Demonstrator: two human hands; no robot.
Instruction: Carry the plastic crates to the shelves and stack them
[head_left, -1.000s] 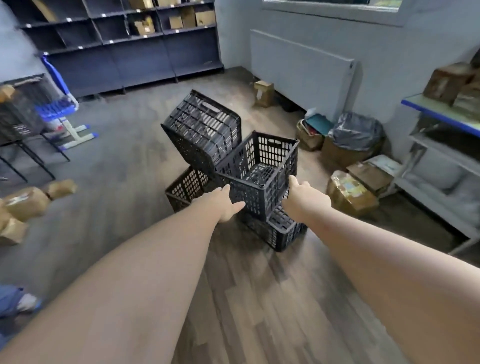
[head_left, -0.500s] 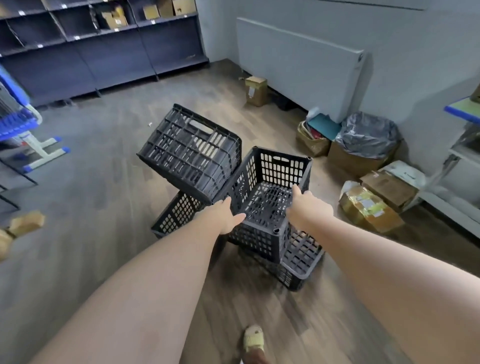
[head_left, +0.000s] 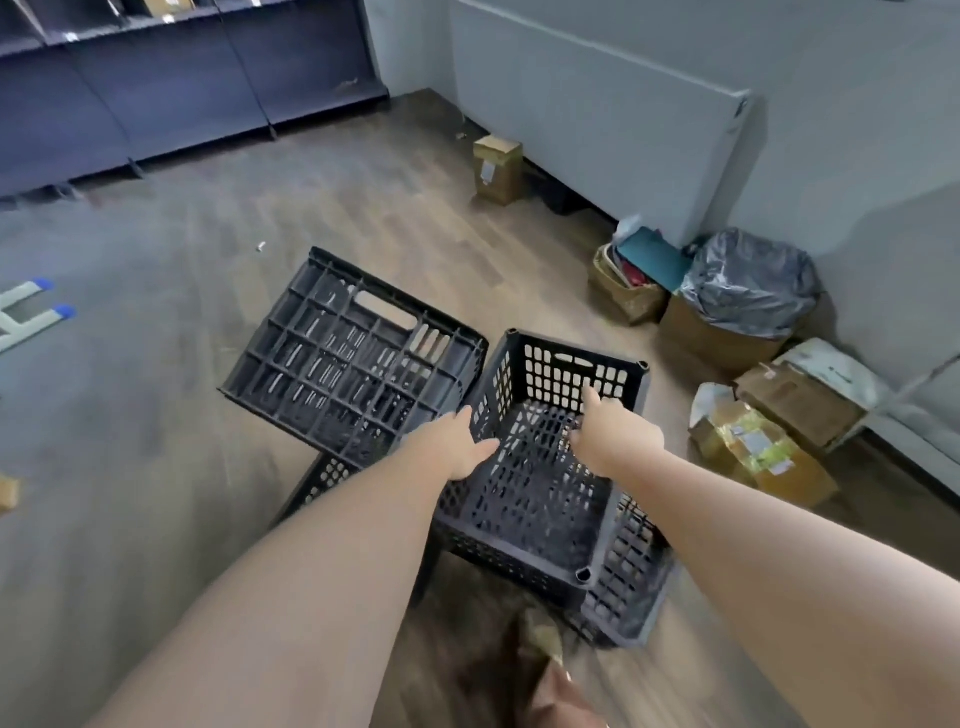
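Note:
An upright black plastic crate (head_left: 540, 499) sits tilted on top of two lower crates, one at the right (head_left: 631, 587) and one at the left (head_left: 322, 478). Another black crate (head_left: 348, 364) lies tipped on its side to the left, touching the pile. My left hand (head_left: 457, 447) is on the upright crate's left rim, thumb inside. My right hand (head_left: 613, 441) hovers over the crate's inside with its index finger stretched toward the far wall, holding nothing. Dark blue shelves (head_left: 182, 104) stand along the far wall.
Cardboard boxes (head_left: 763, 457) and a bin lined with a black bag (head_left: 748, 286) crowd the right wall. A small box (head_left: 496, 166) stands by the grey wall panel (head_left: 597, 119). My foot (head_left: 545, 639) is just behind the crates. Wooden floor stretches toward the shelves.
My right hand has left the crate's right rim and moved in over its inside. The view has come closer and tilted down; my left hand stays at the left rim.

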